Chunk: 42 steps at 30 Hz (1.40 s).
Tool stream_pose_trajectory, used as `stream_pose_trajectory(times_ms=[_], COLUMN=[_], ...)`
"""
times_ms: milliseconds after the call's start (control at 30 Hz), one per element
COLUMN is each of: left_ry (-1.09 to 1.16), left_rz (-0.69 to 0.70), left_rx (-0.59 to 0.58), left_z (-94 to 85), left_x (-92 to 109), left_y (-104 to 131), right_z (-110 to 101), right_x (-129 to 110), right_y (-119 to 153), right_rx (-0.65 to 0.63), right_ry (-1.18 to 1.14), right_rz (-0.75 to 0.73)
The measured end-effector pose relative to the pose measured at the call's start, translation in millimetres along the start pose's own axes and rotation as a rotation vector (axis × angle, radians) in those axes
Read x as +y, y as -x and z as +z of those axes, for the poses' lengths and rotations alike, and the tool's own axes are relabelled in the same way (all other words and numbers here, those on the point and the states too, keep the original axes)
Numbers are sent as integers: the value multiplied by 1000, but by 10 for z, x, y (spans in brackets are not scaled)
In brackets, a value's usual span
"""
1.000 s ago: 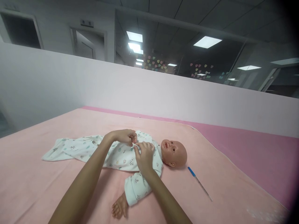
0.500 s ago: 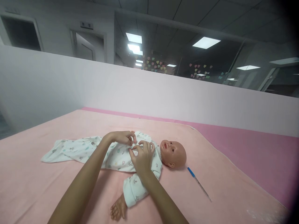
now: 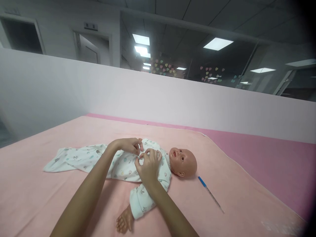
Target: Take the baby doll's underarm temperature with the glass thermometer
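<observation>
A baby doll [image 3: 184, 163] lies on its back, its head to the right, dressed in a white printed baby gown [image 3: 125, 168]. Over the chest my left hand [image 3: 129, 145] is closed, its bent fingers pinching the front of the gown. Close beside it, nearer the doll's neck, my right hand [image 3: 149, 166] also grips the gown front with curled fingers. Whatever fastening may lie between the fingertips is too small to make out. One doll hand [image 3: 125, 220] sticks out of the cuff on the near side.
To the right of the doll's head lies a thin glass thermometer-like stick with a blue end [image 3: 202, 181]. A peach blanket [image 3: 234, 194] covers the pink mat [image 3: 266, 158]. Behind it runs a white low wall [image 3: 160, 98], with windows beyond.
My right hand has shifted very slightly left over the gown. My left hand, the doll and the blue-ended stick stay practically where they were.
</observation>
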<state>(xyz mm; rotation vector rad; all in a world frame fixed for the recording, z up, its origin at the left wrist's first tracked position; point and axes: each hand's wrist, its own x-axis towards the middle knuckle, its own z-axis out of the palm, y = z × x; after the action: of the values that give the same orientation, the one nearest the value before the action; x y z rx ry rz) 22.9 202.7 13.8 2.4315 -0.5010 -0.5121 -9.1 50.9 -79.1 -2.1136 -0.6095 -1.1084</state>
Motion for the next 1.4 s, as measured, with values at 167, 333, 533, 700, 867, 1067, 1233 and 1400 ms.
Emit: stream_pose_trajectory(times_ms=[167, 333, 533, 700, 867, 1067, 1233, 1400], left_ry=[-33, -74, -101, -96, -86, -116, -146, -109], left_rz=[-3, -5, -7, -41, -62, -101, -158, -180], left_rx=[-10, 3, 29, 14, -1, 52, 98, 65], left_z=[3, 0, -13, -21, -7, -5, -22, -63], left_x=[-28, -40, -51, -31, -64, -88, -41, -97], left_y=[-22, -26, -20, 15, -1, -14, 24, 97], right_z=[-15, -21, -18, 7, -4, -126, -212, -221], right_x=[1, 31, 41, 74, 94, 250, 447, 473], right_y=[-7, -23, -34, -38, -33, -103, -185, -194], right_rx=[-40, -105, -149, -148, -168, -193, -197, -231], right_ry=[-20, -86, -98, -105, -99, -163, -204, -224], right_rz=[-13, 26, 95, 115, 28, 63, 155, 141])
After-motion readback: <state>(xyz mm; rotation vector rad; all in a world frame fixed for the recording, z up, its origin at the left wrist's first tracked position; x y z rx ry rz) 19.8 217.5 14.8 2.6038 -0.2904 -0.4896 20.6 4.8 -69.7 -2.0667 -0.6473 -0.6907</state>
